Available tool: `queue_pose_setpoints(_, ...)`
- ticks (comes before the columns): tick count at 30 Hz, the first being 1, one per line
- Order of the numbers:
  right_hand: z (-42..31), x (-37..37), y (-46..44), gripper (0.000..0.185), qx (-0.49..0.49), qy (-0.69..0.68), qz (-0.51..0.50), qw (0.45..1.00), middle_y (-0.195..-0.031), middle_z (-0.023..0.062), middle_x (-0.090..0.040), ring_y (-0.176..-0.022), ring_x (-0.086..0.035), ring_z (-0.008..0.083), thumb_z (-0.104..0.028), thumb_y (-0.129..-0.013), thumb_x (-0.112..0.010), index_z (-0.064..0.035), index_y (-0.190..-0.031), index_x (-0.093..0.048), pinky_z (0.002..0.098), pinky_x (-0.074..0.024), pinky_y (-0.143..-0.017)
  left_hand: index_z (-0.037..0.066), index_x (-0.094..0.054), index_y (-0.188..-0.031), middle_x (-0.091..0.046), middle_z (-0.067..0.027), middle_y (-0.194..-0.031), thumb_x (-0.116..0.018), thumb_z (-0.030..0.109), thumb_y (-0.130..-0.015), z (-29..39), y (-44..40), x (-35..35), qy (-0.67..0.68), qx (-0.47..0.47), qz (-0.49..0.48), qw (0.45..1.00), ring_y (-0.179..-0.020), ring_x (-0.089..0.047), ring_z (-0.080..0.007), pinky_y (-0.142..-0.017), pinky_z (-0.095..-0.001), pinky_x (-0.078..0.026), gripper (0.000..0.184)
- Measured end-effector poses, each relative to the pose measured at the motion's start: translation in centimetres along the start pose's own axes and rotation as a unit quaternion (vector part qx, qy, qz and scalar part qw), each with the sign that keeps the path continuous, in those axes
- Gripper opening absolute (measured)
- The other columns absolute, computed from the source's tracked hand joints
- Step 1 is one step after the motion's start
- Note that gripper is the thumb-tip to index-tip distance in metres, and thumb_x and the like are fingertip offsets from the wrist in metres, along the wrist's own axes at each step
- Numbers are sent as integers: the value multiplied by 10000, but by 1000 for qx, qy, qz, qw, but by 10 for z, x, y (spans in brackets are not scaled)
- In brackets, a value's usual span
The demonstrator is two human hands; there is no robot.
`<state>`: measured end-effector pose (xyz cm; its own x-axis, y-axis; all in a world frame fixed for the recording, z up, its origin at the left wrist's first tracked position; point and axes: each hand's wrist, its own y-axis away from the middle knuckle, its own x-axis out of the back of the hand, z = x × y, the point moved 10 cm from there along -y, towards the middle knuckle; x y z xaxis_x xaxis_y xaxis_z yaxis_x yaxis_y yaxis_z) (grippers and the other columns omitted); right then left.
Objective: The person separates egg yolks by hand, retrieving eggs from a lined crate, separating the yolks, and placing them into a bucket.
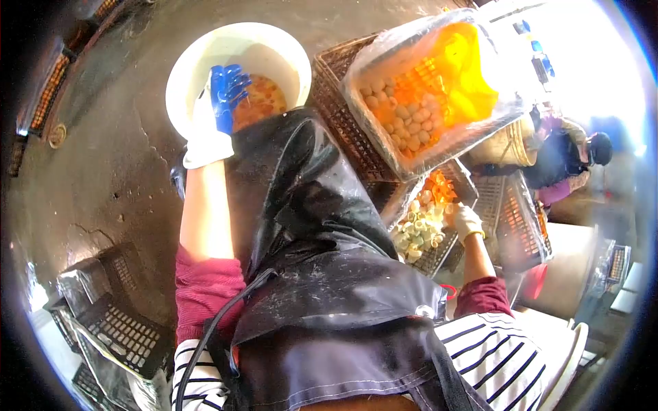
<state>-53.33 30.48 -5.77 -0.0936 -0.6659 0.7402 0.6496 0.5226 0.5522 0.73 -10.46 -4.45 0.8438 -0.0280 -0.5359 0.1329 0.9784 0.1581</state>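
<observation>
My left hand (223, 99), in a white glove with a blue coating, is inside a wide white tub (194, 65). Its fingers are stretched out and apart, with nothing visible in them. Below it, orange-yellow liquid with round yolk-like lumps (262, 103) covers the tub's bottom. My right hand (467, 221), in a white glove, is at the edge of a crate of broken eggshells (419, 229). Its fingers look curled; whether a shell is between them is hard to make out. Whole eggs (411, 123) lie in a plastic-lined crate (373, 65) ahead.
A black apron (315, 205) covers my lap between the tub and the crates. Bright orange material (469, 68) lies beside the eggs. Another person (569, 154) is at the right, near a pale bucket (510, 144). Black crates (123, 335) stand at the lower left.
</observation>
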Motion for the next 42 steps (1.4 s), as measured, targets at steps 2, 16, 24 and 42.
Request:
queue_pose_setpoints(2, -36, 58, 39, 315, 50, -280, 80, 955, -910, 120, -635, -804, -590, 211, -316, -875, -546, -62, -1053, -601, 304, -459, -713, -5, -547, -1144, -615, -127, -1083, -439, 329, -957, -6, -5, 3, -3, 8, -20, 1000, -969, -605, -248, -817, -344, -477, 398)
queue_pose_setpoints(16, -324, 161, -166, 366, 246, 1, 134, 960, -1276, 122, -505, -1153, -493, 306, -156, -842, -508, -80, -1198, -551, 368, -401, -939, -17, -537, -1167, -605, -142, -1105, -480, 334, -936, 3, 14, -34, -177, 43, -19, 983, -932, -611, -236, -813, -325, -466, 423)
queue_pose_setpoints(24, -308, 185, -149, 365, 222, -35, 35, 974, -1227, 142, -549, -1127, -525, 302, -129, -821, -514, -102, -1178, -583, 382, -454, -868, -51, -516, -1180, -598, -146, -1108, -504, 310, -931, -8, 4, -30, -230, 57, -46, 970, -959, -600, -234, -834, -324, -475, 438)
queue_pose_setpoints(42, -291, 192, -76, 425, 382, -9, 183, 906, -1045, 167, -610, -1044, -565, 297, -8, -692, -642, -128, -1097, -593, 339, -459, -871, -28, -544, -1172, -612, -123, -1045, -501, 229, -929, -11, 16, -32, -127, 85, -34, 988, -928, -589, -203, -815, -296, -466, 356)
